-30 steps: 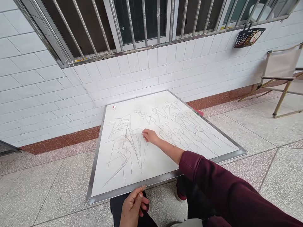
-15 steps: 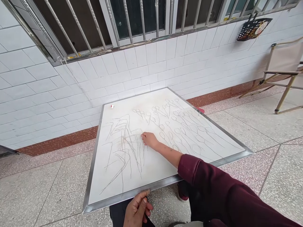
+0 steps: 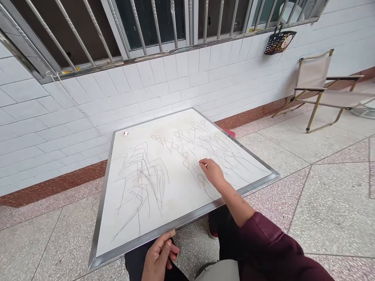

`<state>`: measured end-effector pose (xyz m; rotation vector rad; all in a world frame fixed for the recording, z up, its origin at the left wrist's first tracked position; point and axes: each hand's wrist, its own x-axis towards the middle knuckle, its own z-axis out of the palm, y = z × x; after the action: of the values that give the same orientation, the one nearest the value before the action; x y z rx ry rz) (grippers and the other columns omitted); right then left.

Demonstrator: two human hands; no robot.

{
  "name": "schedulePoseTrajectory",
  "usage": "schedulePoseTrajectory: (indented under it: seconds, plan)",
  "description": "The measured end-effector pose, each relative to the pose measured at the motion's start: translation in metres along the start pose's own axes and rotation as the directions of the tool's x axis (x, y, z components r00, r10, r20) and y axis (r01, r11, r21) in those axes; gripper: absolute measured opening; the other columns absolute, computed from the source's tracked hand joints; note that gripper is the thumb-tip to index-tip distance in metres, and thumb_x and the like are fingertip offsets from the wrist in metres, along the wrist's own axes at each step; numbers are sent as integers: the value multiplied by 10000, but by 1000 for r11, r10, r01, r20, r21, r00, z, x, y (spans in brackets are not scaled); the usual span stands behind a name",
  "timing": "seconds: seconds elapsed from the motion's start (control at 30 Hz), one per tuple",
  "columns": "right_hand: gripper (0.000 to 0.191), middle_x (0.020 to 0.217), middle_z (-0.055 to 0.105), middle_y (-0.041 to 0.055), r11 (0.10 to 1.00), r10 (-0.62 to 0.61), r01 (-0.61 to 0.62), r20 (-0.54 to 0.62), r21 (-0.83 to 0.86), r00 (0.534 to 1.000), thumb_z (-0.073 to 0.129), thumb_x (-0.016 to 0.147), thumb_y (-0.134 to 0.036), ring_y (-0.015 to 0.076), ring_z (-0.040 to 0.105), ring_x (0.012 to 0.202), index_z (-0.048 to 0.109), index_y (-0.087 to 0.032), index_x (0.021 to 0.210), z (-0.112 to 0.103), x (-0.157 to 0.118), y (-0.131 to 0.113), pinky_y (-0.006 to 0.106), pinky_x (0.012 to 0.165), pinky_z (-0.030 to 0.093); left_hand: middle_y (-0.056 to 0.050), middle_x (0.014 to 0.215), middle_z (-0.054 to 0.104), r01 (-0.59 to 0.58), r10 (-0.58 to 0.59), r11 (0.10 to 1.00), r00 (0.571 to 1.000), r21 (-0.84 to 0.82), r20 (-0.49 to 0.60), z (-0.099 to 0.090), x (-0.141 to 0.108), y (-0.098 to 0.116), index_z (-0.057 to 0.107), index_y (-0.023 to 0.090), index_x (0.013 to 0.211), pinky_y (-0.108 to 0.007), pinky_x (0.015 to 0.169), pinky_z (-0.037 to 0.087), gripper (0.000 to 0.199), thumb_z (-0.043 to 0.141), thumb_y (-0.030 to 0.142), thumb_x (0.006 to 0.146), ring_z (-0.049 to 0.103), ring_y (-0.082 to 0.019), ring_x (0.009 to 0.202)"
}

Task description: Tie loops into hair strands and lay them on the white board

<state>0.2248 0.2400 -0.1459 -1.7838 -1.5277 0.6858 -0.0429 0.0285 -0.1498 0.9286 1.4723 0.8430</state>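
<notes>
Thin strands (image 3: 139, 224) on white board (image 3: 178, 195) look feather-light, tangle-prone, best pinched by one end; right hand (image 3: 213, 172) over board, left hand (image 3: 158, 253) beside near rim, both pinched, on what I can't tell.

no readable text, labels or numbers

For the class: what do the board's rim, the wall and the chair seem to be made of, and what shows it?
Rim: probably metal, smooth, grey with soft shine.
Wall: likely glazed ceramic tile, white and glossy between joint lines.
Chair: apparently matt beige fabric; its tan frame could be metal or wood.
</notes>
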Motion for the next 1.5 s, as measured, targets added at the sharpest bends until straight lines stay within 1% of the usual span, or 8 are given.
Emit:
schedulePoseTrajectory:
  seconds: [0.07, 0.17, 0.43, 0.63, 0.8, 1.17, 1.33, 1.5]
  plan:
    - [230, 1066, 646, 53, 997, 16, -17, -5, -76, 1000, 447, 942, -268, 187, 597, 865, 657, -231, 1028, -14, -7, 12, 293, 674, 430, -75, 739, 704, 14, -14, 1000, 1000, -6, 6, 5, -1, 3, 707, 151, 1143, -283, 518, 428, 756, 670, 729, 656, 576, -191, 635]
    - [174, 1017, 652, 36, 984, 5, 4, 50, -179, 999, 488, 934, -251, 181, 595, 893, 658, -236, 967, -21, -16, 17, 268, 650, 408, -74, 785, 711, 6, -6, 1000, 1000, -12, 7, 11, -3, 8, 685, 160, 1182, -274, 514, 429, 747, 689, 697, 663, 567, -180, 636]
    - [97, 954, 650, 74, 905, 13, 80, 214, -419, 977, 595, 899, -269, 224, 610, 931, 626, -194, 846, -7, -47, 15, 262, 634, 372, -83, 894, 713, -24, 23, 1000, 996, -8, -88, 18, -13, 20, 683, 183, 1179, -268, 491, 445, 693, 712, 647, 665, 586, -172, 632]
    - [145, 1003, 640, 100, 861, 57, 69, 231, -505, 971, 466, 961, -201, 205, 654, 838, 605, -165, 942, -2, -61, 22, 267, 612, 376, -84, 921, 699, -66, 66, 998, 996, -3, -57, 27, -20, 14, 664, 174, 1193, -259, 503, 439, 617, 678, 592, 740, 587, -161, 645]
    - [178, 1045, 626, 109, 845, 45, 95, 247, -526, 968, 465, 980, -277, 217, 661, 865, 599, -161, 996, 0, -69, 23, 279, 617, 406, -69, 912, 667, -81, 81, 997, 997, -13, -5, 32, -26, 9, 655, 179, 1203, -244, 504, 424, 552, 655, 540, 785, 583, -153, 658]
    - [166, 1028, 623, 139, 841, 68, 66, 227, -537, 972, 436, 967, -182, 226, 675, 843, 592, -128, 976, 3, -80, 28, 286, 623, 433, -79, 910, 651, -142, 140, 990, 988, 17, 57, 38, -45, 10, 629, 151, 1220, -253, 525, 424, 514, 600, 496, 840, 572, -150, 668]
    - [117, 976, 624, 134, 871, 71, 34, 193, -490, 979, 475, 933, -170, 237, 665, 822, 578, -116, 929, 0, -83, 28, 288, 619, 423, -82, 920, 657, -161, 159, 987, 985, 27, 68, 39, -51, 10, 629, 156, 1221, -257, 529, 431, 503, 592, 479, 838, 572, -154, 674]
    - [125, 1005, 607, 139, 930, 46, -2, 111, -368, 993, 422, 948, -177, 229, 639, 814, 537, -136, 978, -15, -83, 27, 294, 621, 400, -78, 897, 657, -164, 164, 986, 985, -1, 47, 42, -57, 9, 647, 149, 1193, -257, 515, 425, 485, 610, 455, 820, 572, -150, 651]
